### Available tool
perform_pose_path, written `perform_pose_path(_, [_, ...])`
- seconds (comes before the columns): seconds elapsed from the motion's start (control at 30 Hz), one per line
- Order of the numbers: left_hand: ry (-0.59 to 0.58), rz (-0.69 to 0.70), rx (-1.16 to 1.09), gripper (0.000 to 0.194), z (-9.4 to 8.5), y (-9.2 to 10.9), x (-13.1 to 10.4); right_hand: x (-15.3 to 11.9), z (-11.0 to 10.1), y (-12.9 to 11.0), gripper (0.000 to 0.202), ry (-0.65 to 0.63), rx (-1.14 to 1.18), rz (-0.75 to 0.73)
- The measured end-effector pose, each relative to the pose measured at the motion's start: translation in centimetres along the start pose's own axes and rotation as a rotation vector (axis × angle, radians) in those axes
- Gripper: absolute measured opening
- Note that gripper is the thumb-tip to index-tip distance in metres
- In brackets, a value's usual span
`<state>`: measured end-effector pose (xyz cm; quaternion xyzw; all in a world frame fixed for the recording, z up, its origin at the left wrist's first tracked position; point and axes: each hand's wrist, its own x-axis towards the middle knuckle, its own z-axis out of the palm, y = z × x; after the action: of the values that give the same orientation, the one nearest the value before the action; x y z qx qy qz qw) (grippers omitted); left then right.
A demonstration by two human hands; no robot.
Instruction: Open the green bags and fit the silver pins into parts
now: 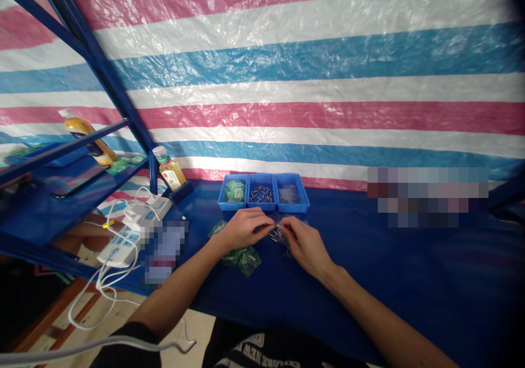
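Note:
My left hand (248,228) and my right hand (302,243) meet over the blue table, fingertips pinched close together around something small that I cannot make out. Under and between them lie small metal pieces (274,235) and clear bags, partly hidden by the fingers. Green packets (247,261) lie below and beside my left hand. Just behind the hands stand three joined blue bins: the left bin (227,206) holds green packets, the middle bin (261,206) dark metal pins, the right bin (293,208) clear small bags.
White power strips (118,250) with tangled cables lie at the left, beside a blurred flat object (166,250). A bottle (169,169) stands behind them near the blue frame. Another bottle (90,139) leans on the left shelf. Something pixelated lies at the right back.

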<state>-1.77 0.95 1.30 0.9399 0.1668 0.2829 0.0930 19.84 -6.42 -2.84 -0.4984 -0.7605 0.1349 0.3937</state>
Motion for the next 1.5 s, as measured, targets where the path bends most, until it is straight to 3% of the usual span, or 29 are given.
perform_pose_path(0.73, [0.007, -0.003, 0.002, 0.022, -0.2, 0.0, 0.0, 0.0, 0.1, 0.4, 0.020, 0.040, -0.022, 0.022])
perform_pose_path(1.1, [0.026, -0.052, 0.043, 0.021, -0.5, -0.2, 0.1, 0.0, -0.3, 0.3, 0.021, 0.096, -0.047, 0.117])
perform_pose_path(1.2, [0.116, -0.180, 0.080, 0.023, -0.3, -0.5, -0.1, 0.0, -0.5, 0.2, 0.022, 0.155, -0.042, 0.174])
perform_pose_path(1.33, [0.347, -0.554, 0.023, 0.028, -0.1, -1.4, -0.4, 0.1, -0.7, 0.4, 0.026, 0.173, -0.079, 0.190])
perform_pose_path(1.43, [0.344, -0.621, -0.044, 0.040, -0.3, -2.0, -0.5, 0.2, -0.7, 0.6, 0.026, 0.159, -0.112, 0.188])
perform_pose_path(1.5, [0.296, -0.614, -0.033, 0.038, -0.4, -2.1, -0.5, 0.3, -0.5, 0.8, 0.024, 0.156, -0.116, 0.181])
